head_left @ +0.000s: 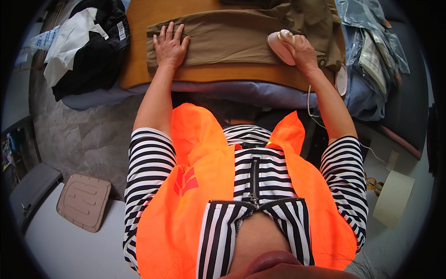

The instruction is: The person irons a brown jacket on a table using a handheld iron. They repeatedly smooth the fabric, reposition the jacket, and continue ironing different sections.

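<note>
Brown trousers (232,39) lie across a wooden board (213,73), one leg stretched out to the left. My left hand (171,46) rests flat on that leg near its hem, fingers spread. My right hand (303,52) grips the handle of a small pale pink and white iron (281,48). The iron's soleplate sits on the trouser leg, toward the right, its underside hidden. Beside the board's right edge is a white oval piece (341,80), perhaps a stand for the iron. A thin white cord (310,100) hangs below the board's front edge.
Black and white garments (88,51) are heaped left of the board. On the right lie clothes in clear plastic bags (371,46). Blue-grey cloth (232,93) shows under the board's front edge. A brown mat-like panel (84,202) and a cream lampshade (393,199) stand lower down.
</note>
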A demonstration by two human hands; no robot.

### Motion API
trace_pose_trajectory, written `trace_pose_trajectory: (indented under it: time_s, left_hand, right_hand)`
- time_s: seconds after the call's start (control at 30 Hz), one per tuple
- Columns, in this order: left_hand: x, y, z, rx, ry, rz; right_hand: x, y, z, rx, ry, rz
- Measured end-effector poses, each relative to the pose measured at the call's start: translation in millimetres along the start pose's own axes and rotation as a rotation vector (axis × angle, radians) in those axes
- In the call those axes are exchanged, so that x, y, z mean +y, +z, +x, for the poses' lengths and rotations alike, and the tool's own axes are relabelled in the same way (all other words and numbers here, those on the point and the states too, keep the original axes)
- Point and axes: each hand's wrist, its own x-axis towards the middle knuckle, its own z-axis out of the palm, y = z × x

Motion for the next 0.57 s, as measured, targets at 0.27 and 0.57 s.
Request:
trace_pose_trajectory:
  time_s: [0.27,0.57]
  left_hand:
    - [0,2,0,0.017,0.006,0.013]
    - [-2,2,1,0.003,0.014,0.017]
  right_hand:
    - [-27,1,12,0.013,-0.077,0.018]
    - [-81,14,38,0.108,-0.143,0.019]
